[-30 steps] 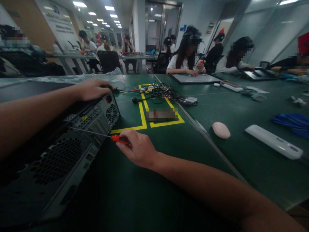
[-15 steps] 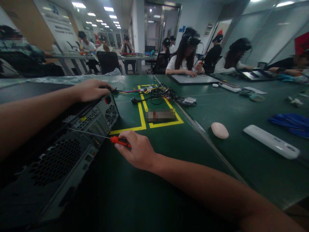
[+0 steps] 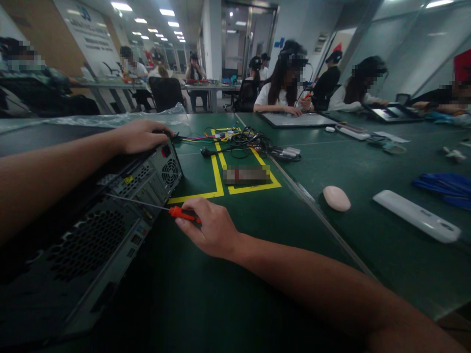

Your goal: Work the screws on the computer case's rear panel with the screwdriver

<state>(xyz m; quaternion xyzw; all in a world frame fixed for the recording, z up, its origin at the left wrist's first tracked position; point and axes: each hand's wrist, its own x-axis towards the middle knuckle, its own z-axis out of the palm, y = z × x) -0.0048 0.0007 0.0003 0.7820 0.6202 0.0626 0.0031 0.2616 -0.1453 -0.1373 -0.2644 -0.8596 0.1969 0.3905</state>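
A black and grey computer case (image 3: 147,182) lies at the left with its vented back panel facing me. My left hand (image 3: 142,137) bears on its top, with the fingers closed over the far corner. In my right hand (image 3: 211,228) is a screwdriver (image 3: 180,213) with an orange-red handle and a long thin shaft. Thumb and fingers wrap the handle. The shaft points left to the upper edge of the back panel, above the large honeycomb vent (image 3: 90,240). Too dark to make out is the spot where the tip meets the case.
Beyond the case, a tangle of cables (image 3: 250,141) and a blurred-out box (image 3: 247,175) lie by yellow tape (image 3: 198,197). To the right are a pinkish oval object (image 3: 336,198), a long white device (image 3: 415,215) and a blue bundle (image 3: 445,189). People sit across the table.
The whole view has shifted very slightly. Both hands, the screwdriver and the case keep the same places relative to each other.
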